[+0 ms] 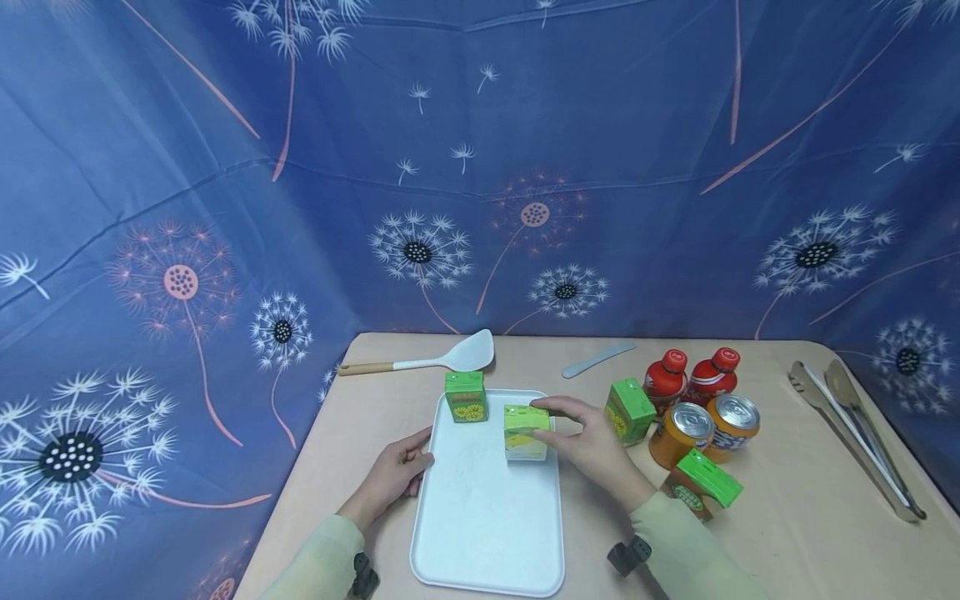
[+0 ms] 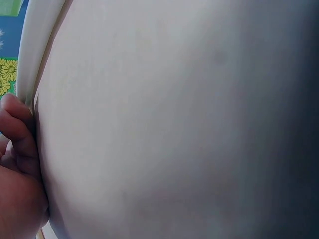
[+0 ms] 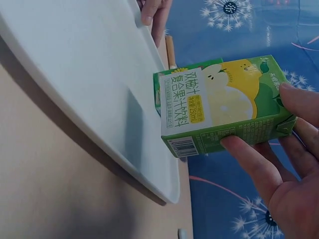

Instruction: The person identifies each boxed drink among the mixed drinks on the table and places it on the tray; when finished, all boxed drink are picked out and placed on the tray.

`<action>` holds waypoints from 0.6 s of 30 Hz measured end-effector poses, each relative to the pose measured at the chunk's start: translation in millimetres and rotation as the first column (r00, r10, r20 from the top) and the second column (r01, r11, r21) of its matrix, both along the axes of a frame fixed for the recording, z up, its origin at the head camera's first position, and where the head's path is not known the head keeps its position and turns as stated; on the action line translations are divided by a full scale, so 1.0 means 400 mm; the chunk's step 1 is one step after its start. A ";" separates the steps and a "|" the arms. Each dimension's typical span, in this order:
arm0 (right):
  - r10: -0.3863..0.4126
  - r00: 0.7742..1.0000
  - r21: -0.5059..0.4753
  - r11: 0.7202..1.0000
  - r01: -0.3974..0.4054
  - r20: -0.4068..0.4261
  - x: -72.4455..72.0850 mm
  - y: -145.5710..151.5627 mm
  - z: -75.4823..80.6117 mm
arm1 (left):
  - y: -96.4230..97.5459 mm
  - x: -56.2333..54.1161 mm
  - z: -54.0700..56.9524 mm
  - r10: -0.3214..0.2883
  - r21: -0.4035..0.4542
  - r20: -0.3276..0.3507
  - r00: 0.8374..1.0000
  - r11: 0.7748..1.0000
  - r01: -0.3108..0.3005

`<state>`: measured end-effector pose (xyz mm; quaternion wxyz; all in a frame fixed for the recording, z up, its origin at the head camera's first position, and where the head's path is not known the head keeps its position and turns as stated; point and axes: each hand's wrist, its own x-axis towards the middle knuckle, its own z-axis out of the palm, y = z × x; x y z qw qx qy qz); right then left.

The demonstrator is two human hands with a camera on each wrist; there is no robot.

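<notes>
a box-shaped printed juice carton (image 1: 523, 443), green and yellow, is pinched between the thumb and fingers of the right hand (image 1: 592, 446), held over a smooth white tray (image 1: 487, 521) with rounded corners; curled fingers of the left hand (image 1: 393, 473) grip the tray's left rim.
</notes>
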<state>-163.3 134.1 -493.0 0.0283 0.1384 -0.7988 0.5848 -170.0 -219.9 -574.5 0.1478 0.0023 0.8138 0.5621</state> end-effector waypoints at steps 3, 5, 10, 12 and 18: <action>-0.008 1.000 0.022 1.000 0.009 -0.026 -0.006 -0.013 -0.010 | 0.001 0.000 0.001 -0.002 0.004 0.002 1.000 1.000 0.002; -0.010 0.999 0.028 1.000 0.011 -0.035 -0.010 -0.022 -0.016 | 0.000 0.001 0.001 -0.003 0.006 0.004 1.000 1.000 0.003; 0.001 1.000 -0.008 1.000 -0.001 0.001 -0.018 -0.046 -0.028 | -0.001 0.001 0.002 -0.005 0.003 -0.001 1.000 1.000 0.005; 0.010 1.000 -0.031 0.999 -0.010 0.018 -0.020 -0.057 -0.031 | -0.001 0.001 0.003 -0.004 0.001 -0.001 1.000 1.000 0.004; 0.031 0.999 -0.053 0.998 -0.029 0.032 -0.022 -0.096 -0.042 | 0.000 0.003 0.004 -0.006 0.004 -0.003 1.000 1.000 0.006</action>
